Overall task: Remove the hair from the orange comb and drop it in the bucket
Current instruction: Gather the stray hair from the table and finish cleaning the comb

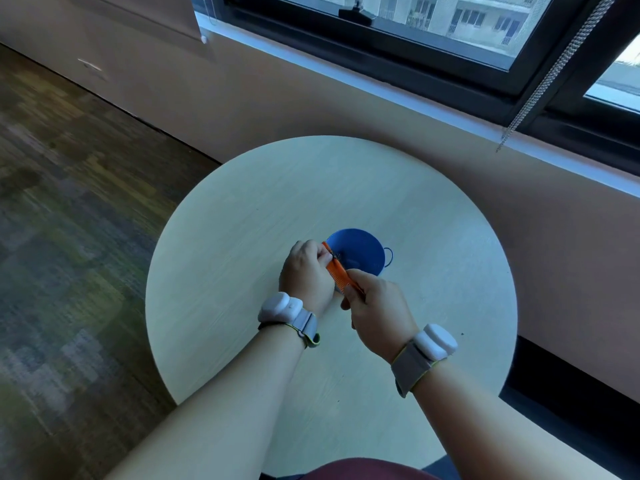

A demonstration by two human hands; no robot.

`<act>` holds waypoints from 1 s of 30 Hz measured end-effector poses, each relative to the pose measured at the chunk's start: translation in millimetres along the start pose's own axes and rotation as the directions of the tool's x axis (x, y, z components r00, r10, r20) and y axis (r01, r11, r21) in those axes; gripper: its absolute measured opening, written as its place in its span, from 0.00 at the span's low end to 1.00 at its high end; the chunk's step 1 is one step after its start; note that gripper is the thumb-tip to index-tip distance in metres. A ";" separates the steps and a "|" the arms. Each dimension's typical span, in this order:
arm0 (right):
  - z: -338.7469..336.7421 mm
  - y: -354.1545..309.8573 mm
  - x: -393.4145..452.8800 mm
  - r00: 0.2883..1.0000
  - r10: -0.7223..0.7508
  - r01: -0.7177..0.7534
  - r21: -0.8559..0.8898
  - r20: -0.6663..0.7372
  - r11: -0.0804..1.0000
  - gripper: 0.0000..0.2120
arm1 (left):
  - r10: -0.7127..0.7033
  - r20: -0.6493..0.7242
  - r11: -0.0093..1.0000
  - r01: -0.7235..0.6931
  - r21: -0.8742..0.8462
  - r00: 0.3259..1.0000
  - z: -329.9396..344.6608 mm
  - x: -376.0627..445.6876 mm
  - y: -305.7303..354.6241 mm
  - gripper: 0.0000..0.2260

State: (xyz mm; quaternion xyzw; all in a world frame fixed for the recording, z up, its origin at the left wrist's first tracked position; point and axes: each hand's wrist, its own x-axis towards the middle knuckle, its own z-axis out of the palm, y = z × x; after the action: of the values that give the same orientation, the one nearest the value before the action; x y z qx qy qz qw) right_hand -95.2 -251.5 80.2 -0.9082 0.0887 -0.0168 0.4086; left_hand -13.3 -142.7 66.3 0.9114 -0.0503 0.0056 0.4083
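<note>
An orange comb (338, 271) is held slantwise just above the near left rim of a small blue bucket (360, 249) on the round table. My right hand (375, 310) grips the comb's near end. My left hand (306, 271) pinches at the comb's far end, where a small dark tuft of hair (336, 256) clings to the teeth over the bucket's opening. The inside of the bucket looks dark blue; I cannot tell whether hair lies in it.
The round pale wooden table (242, 271) stands by a wall under a window (415, 36). A bead chain (540, 88) hangs at the right. Carpeted floor (69, 237) lies to the left. Both wrists wear white bands.
</note>
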 end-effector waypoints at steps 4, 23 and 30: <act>7.4 -4.7 0.5 0.994 0.035 -0.026 -0.087 0.101 0.996 0.07 | -0.008 0.011 0.986 0.006 0.164 1.000 -1.8 5.9 -11.4 0.03; -11.6 -11.6 6.1 0.987 0.100 -0.077 -0.174 0.127 0.982 0.07 | -0.080 0.011 0.997 0.080 0.000 0.997 0.5 3.4 -31.1 0.05; -13.0 -14.2 8.0 0.966 0.031 0.080 -0.411 0.257 0.908 0.07 | 0.141 0.104 0.971 -0.157 0.179 0.985 -11.9 12.1 -18.5 0.03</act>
State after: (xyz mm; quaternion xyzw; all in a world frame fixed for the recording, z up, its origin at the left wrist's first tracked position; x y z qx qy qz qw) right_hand -86.6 -253.2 99.1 -0.9700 0.0248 0.1154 0.2125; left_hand 0.9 -122.6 61.1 0.9386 -0.1363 -0.0004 0.3170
